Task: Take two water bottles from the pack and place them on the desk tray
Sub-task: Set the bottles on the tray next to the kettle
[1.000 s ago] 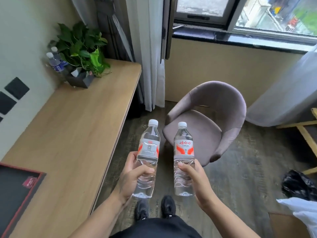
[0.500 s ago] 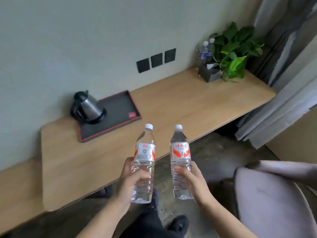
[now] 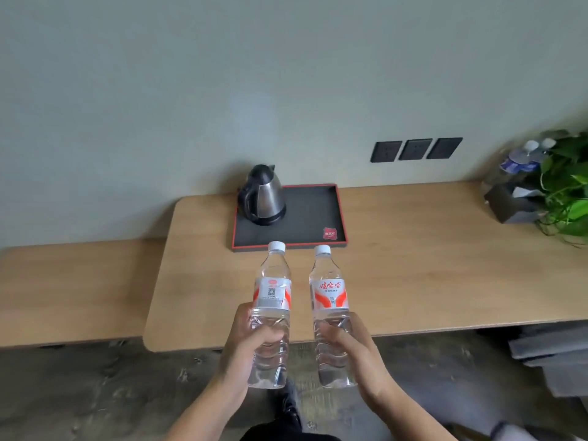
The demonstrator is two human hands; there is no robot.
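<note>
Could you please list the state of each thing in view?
Left bottle: capped, upright, held by left hand, off the tray.
Right bottle: capped, upright, held by right hand.
Tray: on the desk, partly free.
Kettle: upright, lid closed, on the tray's left side.

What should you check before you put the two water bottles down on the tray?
1. Left hand has a firm wrap on the left bottle: ok.
2. Right hand has a firm wrap on the right bottle: ok.
3. Both caps on: ok.
4. Tray has bare space right of the kettle: ok.
5. Bottles already over the tray: not ok, they are nearer the desk's front edge.
6. Tray surface dry: cannot tell.
</note>
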